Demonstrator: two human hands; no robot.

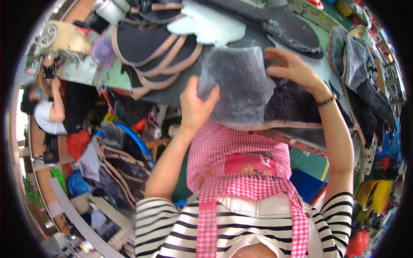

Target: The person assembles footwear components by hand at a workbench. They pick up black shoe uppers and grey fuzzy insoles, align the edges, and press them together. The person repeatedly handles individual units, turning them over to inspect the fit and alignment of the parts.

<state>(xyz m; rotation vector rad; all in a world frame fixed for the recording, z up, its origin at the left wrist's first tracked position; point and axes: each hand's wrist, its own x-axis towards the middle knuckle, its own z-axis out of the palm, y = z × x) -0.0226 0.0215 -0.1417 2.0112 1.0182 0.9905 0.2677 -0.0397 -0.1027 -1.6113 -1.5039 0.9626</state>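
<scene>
Left hand [198, 105] at near-left edge of the grey fleece piece [241, 81], thumb and forefinger apart with fleece showing between; cannot tell if it pinches the edge. Right hand [293, 71] at the opposite edge, fingers spread and bent, not closed on anything; contact with the fleece unclear. Grey piece sits between the two hands, above a dark piece with a pale edge [297, 103], which extends under the right wrist. Bead bracelet [326, 101] on that wrist.

Beyond the left hand, up and to its left: overlapping black pieces with beige trim [146, 47], purple fan [103, 49] past them. Straight beyond the grip: white sheet pieces [208, 23]. Beyond the right hand: long dark piece [292, 30]; farther right, grey and black pieces hanging [361, 64]. Nearer the body than the grip: pink checked apron [238, 148]. Far left of the left hand: another person [49, 112] in a striped top.
</scene>
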